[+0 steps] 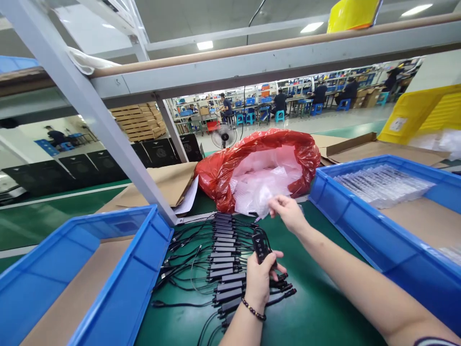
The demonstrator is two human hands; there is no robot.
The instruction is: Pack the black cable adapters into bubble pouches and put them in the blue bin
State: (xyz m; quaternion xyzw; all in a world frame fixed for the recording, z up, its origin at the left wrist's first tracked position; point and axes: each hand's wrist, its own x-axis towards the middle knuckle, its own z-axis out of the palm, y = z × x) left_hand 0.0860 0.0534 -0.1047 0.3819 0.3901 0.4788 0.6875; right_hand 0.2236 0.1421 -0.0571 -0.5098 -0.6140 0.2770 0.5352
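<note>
My left hand (260, 279) is closed round a small black controller with a cable (260, 246), held upright over the green table. My right hand (287, 210) pinches a small clear plastic bag (262, 199) at the mouth of a red sack (223, 173) stuffed with more clear bags. Beside my left hand, several black controllers with cables (222, 259) lie in a neat row on the green mat (317, 307).
A blue bin (118, 298) lined with cardboard stands at the left. Another blue bin (345, 216) at the right holds packed clear bags. A grey slanted frame post (108, 139) rises in front. Flat cardboard, a yellow bin and a fan lie behind; other people work far off.
</note>
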